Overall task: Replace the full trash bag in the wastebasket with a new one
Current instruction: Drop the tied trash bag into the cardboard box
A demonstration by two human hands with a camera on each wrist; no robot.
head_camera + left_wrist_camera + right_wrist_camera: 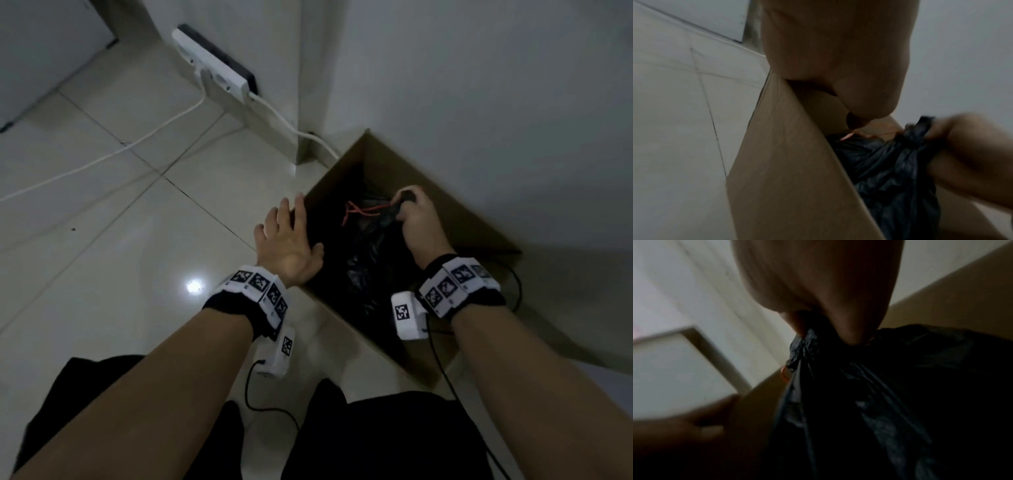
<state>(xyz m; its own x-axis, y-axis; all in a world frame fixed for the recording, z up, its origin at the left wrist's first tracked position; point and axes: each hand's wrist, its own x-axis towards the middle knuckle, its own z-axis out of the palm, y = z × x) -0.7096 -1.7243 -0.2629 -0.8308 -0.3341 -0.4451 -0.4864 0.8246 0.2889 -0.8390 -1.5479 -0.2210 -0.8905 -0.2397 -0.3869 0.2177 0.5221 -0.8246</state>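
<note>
A brown cardboard box (pixel 466 219) serves as the wastebasket and stands on the floor against the wall. Inside it lies a full black trash bag (pixel 370 263) with a red drawstring (pixel 363 209) at its top. My right hand (pixel 416 219) is inside the box and grips the bag's gathered neck; the right wrist view shows the bunched black plastic (pixel 900 386) pinched under my fingers. My left hand (pixel 291 240) rests on the box's left rim, fingers straight on the outside. In the left wrist view its thumb (pixel 869 100) hangs just inside the box wall (pixel 789 170).
A white power strip (pixel 212 65) lies on the tiled floor near the wall corner, and its white cable (pixel 102 157) runs left across the tiles. Another white cable (pixel 308 135) runs behind the box. Black wires trail from my wrist cameras. My dark-clad knees are below.
</note>
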